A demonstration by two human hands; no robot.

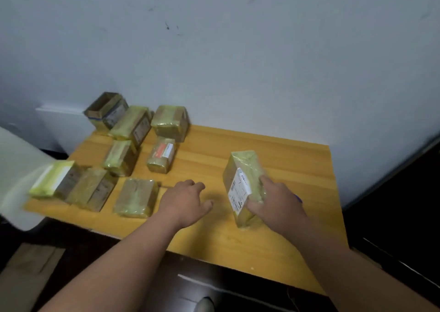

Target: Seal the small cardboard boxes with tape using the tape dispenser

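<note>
My right hand (277,198) grips a small cardboard box (240,169) wrapped in yellowish tape, with a white label on its side; the box stands tilted on the wooden table (273,247). My left hand (187,198) hovers low over the table just left of it, fingers loosely curled, holding nothing. Several other taped boxes lie at the table's left: one (137,197) right beside my left hand, one with a red and white label (162,154) behind it, and one untaped open box (106,109) at the far back. No tape dispenser is visible.
A pale wall rises straight behind the table. A white object (19,173) overlaps the table's left edge by the leftmost box (53,178). Something blue (298,198) peeks out behind my right hand. Dark floor and furniture lie in front and to the right.
</note>
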